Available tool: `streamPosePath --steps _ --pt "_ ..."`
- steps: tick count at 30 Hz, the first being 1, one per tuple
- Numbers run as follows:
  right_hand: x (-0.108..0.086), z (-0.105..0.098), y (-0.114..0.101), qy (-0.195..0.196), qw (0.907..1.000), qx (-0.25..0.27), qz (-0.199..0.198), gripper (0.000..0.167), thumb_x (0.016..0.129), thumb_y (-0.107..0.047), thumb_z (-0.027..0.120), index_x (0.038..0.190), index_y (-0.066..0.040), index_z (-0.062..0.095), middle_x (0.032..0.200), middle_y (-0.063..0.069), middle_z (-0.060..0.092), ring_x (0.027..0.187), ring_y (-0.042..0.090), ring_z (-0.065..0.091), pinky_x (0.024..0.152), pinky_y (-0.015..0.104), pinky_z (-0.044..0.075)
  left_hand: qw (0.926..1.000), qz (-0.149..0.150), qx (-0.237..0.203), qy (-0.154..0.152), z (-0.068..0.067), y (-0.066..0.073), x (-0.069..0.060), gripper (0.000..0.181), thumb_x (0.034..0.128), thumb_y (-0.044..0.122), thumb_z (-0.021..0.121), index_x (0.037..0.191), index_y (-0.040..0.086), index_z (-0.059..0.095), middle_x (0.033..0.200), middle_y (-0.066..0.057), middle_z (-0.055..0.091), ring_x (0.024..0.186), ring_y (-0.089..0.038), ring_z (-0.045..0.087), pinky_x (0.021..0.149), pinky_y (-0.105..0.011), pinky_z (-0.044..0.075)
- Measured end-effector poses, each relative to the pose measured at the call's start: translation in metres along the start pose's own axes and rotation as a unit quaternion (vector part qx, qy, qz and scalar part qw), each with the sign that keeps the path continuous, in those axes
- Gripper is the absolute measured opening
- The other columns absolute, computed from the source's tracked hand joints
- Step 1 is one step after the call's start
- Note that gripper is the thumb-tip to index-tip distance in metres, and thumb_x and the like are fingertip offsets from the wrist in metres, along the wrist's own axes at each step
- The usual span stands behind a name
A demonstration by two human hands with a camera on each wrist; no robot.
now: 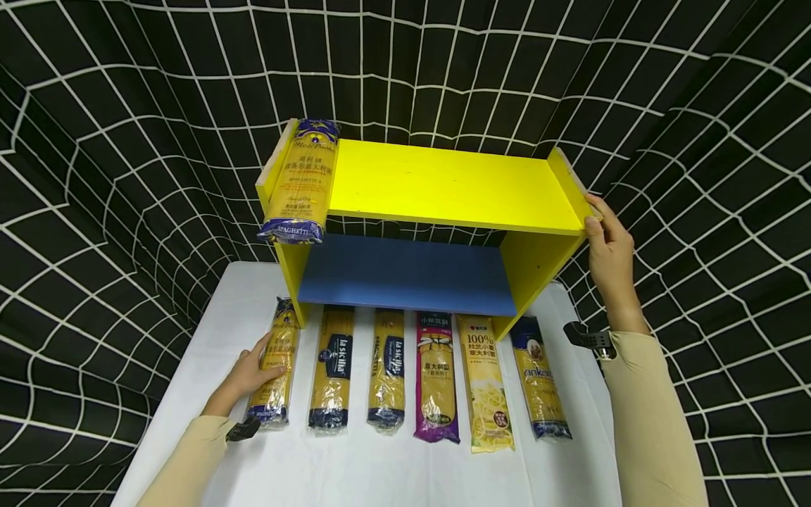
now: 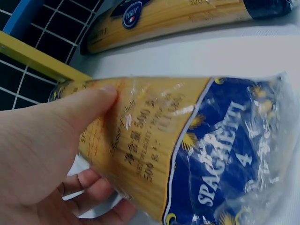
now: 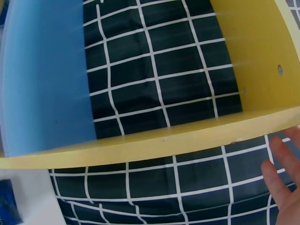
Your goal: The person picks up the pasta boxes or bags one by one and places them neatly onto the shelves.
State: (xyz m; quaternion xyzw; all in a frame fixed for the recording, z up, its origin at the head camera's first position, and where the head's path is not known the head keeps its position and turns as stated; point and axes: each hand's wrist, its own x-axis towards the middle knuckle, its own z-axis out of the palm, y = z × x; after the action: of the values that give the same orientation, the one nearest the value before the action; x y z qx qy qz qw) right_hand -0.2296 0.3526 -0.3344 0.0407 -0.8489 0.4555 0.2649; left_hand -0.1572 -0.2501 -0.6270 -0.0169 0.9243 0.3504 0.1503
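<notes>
My left hand [image 1: 249,373] grips a yellow-and-blue spaghetti pack [image 1: 280,352] at the left end of a row on the table. In the left wrist view, the thumb lies across the top of the pack [image 2: 140,140] and the fingers curl under its side. A two-tier shelf [image 1: 437,186] stands behind the row, with a yellow upper board and a blue lower board [image 1: 405,274]. At its upper right corner, my right hand [image 1: 611,257] holds the side panel. Only some right fingers show in the right wrist view, beside the yellow panel [image 3: 187,140].
Another spaghetti pack [image 1: 303,179] lies on the upper board's left end. Along the white table [image 1: 393,472] are two la sicilia packs [image 1: 331,366] [image 1: 387,373], a purple-edged pack [image 1: 437,380], a cream pack [image 1: 486,387] and a blue-ended pack [image 1: 541,380]. Black gridded cloth [image 1: 443,77] surrounds everything.
</notes>
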Motion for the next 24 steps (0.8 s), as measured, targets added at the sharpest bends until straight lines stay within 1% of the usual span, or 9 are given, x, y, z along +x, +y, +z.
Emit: streamPosePath --steps 4,7,9,12,15,19,21,22,24 --pt "0.000 0.000 -0.001 -0.001 1.0000 -0.001 0.001 0.039 0.106 -0.029 0.045 0.144 -0.029 0.052 0.132 0.007 0.061 0.101 0.003 0.052 0.092 0.012 0.041 1.0000 -0.001 0.000 -0.003 0.000 0.004 0.000 0.099 0.0881 0.038 0.072 0.158 0.007 0.010 0.118 -0.041 0.046 0.091 -0.039 0.058 0.073 -0.049 0.055" --pt "0.000 -0.001 0.000 -0.001 1.0000 0.001 0.003 0.039 0.106 -0.029 0.045 0.144 -0.030 0.052 0.131 0.006 0.061 0.101 0.003 0.052 0.091 0.012 0.041 1.0000 0.005 0.006 -0.002 -0.001 0.007 0.001 0.100 0.0873 0.035 0.074 0.158 0.006 0.010 0.122 -0.046 0.046 0.097 -0.047 0.058 0.076 -0.053 0.055" --pt "0.000 -0.001 0.000 -0.002 1.0000 0.002 0.003 0.039 0.106 -0.029 0.045 0.144 -0.030 0.052 0.131 0.005 0.061 0.101 0.003 0.052 0.091 0.012 0.041 0.9999 0.014 0.008 -0.005 -0.001 0.010 0.002 0.100 0.0876 0.033 0.074 0.159 0.007 0.008 0.129 -0.049 0.045 0.098 -0.052 0.059 0.077 -0.054 0.055" --pt "0.000 -0.001 0.001 -0.003 1.0000 0.002 0.006 0.039 0.106 -0.029 0.045 0.144 -0.031 0.052 0.132 0.004 0.061 0.102 0.003 0.052 0.093 0.012 0.041 0.9993 0.033 0.009 -0.015 -0.003 0.013 0.004 0.100 0.0885 0.030 0.073 0.159 0.008 0.006 0.143 -0.047 0.035 0.102 -0.058 0.059 0.082 -0.059 0.054" --pt "0.000 -0.001 0.001 -0.003 0.9999 -0.001 0.010 0.039 0.106 -0.031 0.046 0.144 -0.032 0.051 0.131 0.002 0.061 0.103 0.003 0.052 0.094 0.014 0.041 0.9984 0.048 -0.003 -0.030 -0.005 0.014 0.005 0.098 0.0892 0.025 0.073 0.159 0.010 0.006 0.149 -0.044 0.027 0.097 -0.054 0.063 0.086 -0.061 0.053" --pt "0.000 0.000 0.002 -0.004 0.9999 -0.007 0.009 0.039 0.105 -0.032 0.046 0.144 -0.033 0.051 0.130 0.000 0.061 0.103 0.002 0.051 0.094 0.015 0.041 0.9959 0.074 -0.018 -0.049 -0.007 0.012 0.009 0.097 0.0885 0.019 0.072 0.159 0.010 0.006 0.152 -0.044 0.022 0.090 -0.045 0.067 0.086 -0.060 0.054" --pt "0.001 0.000 0.003 -0.003 0.9999 -0.007 0.008 0.039 0.105 -0.032 0.046 0.144 -0.033 0.051 0.131 0.000 0.061 0.103 0.002 0.051 0.094 0.015 0.041 0.9943 0.087 -0.017 -0.059 -0.007 0.010 0.011 0.096 0.0892 0.019 0.071 0.159 0.010 0.007 0.153 -0.043 0.020 0.100 -0.052 0.063 0.092 -0.065 0.050" --pt "0.001 0.001 0.003 -0.003 1.0000 -0.006 0.006 0.039 0.105 -0.032 0.046 0.144 -0.033 0.051 0.131 0.001 0.061 0.103 0.003 0.051 0.094 0.015 0.041 0.9932 0.095 -0.016 -0.066 -0.008 0.009 0.012 0.095 0.0896 0.020 0.071 0.159 0.010 0.008 0.153 -0.043 0.019 0.103 -0.054 0.062 0.093 -0.066 0.049" --pt "0.001 0.001 0.004 -0.002 1.0000 -0.006 0.006 0.039 0.105 -0.032 0.046 0.144 -0.033 0.051 0.132 0.001 0.061 0.103 0.002 0.051 0.094 0.015 0.040 0.9919 0.104 -0.014 -0.072 -0.008 0.007 0.014 0.090 0.0904 0.022 0.070 0.159 0.010 0.013 0.154 -0.041 0.021 0.116 -0.061 0.052 0.098 -0.071 0.043"
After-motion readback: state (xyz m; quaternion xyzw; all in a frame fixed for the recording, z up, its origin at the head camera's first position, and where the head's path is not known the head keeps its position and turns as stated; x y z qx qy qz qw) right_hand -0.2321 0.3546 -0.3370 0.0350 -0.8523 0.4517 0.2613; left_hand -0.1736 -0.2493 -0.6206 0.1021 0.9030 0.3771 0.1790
